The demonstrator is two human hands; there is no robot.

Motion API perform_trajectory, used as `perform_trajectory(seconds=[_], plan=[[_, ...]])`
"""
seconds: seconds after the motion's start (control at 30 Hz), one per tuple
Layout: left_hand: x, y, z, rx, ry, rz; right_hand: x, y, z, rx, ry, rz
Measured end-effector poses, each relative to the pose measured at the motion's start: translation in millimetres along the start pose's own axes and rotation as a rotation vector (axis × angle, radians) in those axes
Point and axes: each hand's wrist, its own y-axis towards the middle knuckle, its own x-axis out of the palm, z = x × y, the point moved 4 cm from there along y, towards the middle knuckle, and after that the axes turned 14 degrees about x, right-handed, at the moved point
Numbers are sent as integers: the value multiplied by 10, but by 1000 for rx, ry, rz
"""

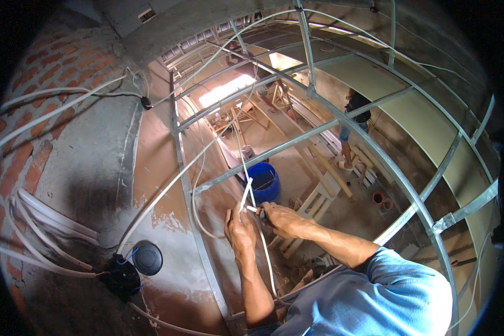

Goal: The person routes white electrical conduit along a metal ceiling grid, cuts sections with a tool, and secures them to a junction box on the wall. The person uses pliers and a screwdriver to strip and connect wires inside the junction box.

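Observation:
My left hand is closed round a white flexible tube, whose upper part stands up from the fingers. Close beside it, my right hand is closed on a small object at its fingertips, too small to name. A short white piece shows between the two hands. Another long white tube hangs past them and runs down between my forearms. Left of my hands, a round black junction box with coloured wires sits at the wall, its round black lid beside it.
A grid of metal ceiling bars spans around me, high above the floor. Below stand a blue barrel, timber pieces and a person; another person is farther off. More white tubes run along the brick wall.

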Motion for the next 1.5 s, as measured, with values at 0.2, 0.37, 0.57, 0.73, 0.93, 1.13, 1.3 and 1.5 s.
perform_trajectory(seconds=[0.2, 0.37, 0.57, 0.73, 0.93, 1.13, 1.3, 1.5], plan=[[-14, 0, 5, 20, 20, -25, 40, 20, 29, 78, 39, -16], [-69, -2, 48, 52, 14, 31, -55, 3, -26, 120, 143, 20], [-198, 56, 96, 177, 206, 216, -167, 42, -241, 25, 234, 72], [-322, 153, 22, 114, 267, 287, -216, 143, -430, -160, 271, 68], [-433, 221, -57, -33, 94, 283, -235, 282, -500, -167, 167, 147], [-396, 175, -90, -124, 6, 238, -175, 284, -483, -174, 188, 99], [-363, 171, -122, -104, 20, 194, -227, 208, -480, -120, 124, 94], [-350, 174, -146, -128, 19, 165, -264, 185, -523, -65, 77, 97]])
